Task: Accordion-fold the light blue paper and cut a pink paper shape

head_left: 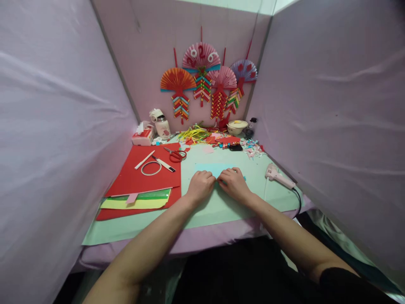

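A light blue sheet of paper [215,168] lies on the pale green table cover [202,217], in front of me. My left hand [202,185] is closed at the sheet's near edge, fingers curled down onto it. Close beside it, my right hand [233,182] is closed on the same edge, and the two hands' fingertips almost meet. The part of the paper under my fingers is hidden. A small blue scrap [244,178] shows just right of my right hand.
Left: red paper sheets [126,175] with red-handled scissors [177,156], a utility knife [164,164], a white pen [144,160] and a tape roll [151,168]. Right: a corded glue gun [280,176]. Behind: yellow strips [194,134], a lidded bowl [236,126], a tissue box [143,136], a bottle [162,126].
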`<action>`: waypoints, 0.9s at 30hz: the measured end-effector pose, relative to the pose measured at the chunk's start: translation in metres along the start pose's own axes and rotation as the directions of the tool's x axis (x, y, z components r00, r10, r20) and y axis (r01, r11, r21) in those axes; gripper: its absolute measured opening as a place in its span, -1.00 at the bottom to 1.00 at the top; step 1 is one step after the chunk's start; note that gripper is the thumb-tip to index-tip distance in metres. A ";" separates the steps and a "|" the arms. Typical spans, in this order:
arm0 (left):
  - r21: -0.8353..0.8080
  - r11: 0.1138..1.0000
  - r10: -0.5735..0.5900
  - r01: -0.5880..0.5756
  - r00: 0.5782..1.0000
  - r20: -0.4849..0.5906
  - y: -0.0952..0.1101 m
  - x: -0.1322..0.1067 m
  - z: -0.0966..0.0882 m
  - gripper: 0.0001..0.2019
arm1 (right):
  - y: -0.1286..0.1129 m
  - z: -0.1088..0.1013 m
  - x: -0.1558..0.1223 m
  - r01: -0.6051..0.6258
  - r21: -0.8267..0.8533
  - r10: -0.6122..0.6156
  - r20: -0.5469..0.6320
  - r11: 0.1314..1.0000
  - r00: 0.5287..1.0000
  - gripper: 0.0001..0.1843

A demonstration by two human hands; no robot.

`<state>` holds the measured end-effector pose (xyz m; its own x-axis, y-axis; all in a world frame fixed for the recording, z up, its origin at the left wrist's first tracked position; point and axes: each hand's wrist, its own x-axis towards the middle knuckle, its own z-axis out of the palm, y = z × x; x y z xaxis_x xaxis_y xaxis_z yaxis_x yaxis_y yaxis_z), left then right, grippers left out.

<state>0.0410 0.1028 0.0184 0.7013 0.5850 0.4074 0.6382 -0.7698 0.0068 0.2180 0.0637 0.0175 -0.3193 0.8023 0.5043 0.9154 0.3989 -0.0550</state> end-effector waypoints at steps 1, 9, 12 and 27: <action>0.005 1.000 -0.018 0.018 1.000 -0.022 -0.001 0.000 0.001 -0.83 | 0.001 0.001 0.001 -0.001 -0.007 0.001 -0.023 1.000 1.000 -0.82; 0.085 0.994 -0.056 0.062 0.996 -0.066 -0.003 0.002 -0.001 -0.87 | 0.005 0.009 0.006 0.045 -0.106 -0.059 -0.136 0.993 0.989 -0.84; 0.090 0.993 -0.072 0.075 0.997 -0.036 -0.006 0.002 -0.003 -0.91 | 0.006 0.010 0.007 0.048 -0.115 -0.066 -0.157 0.992 0.985 -0.85; 0.075 0.993 -0.083 0.086 0.996 -0.043 -0.020 0.004 -0.002 -0.88 | 0.020 0.009 0.008 0.033 -0.134 -0.055 -0.160 0.990 0.986 -0.87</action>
<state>0.0306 0.1199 0.0217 0.6318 0.6350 0.4446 0.7180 -0.6955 -0.0270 0.2311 0.0818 0.0121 -0.3254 0.6976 0.6383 0.9289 0.3621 0.0779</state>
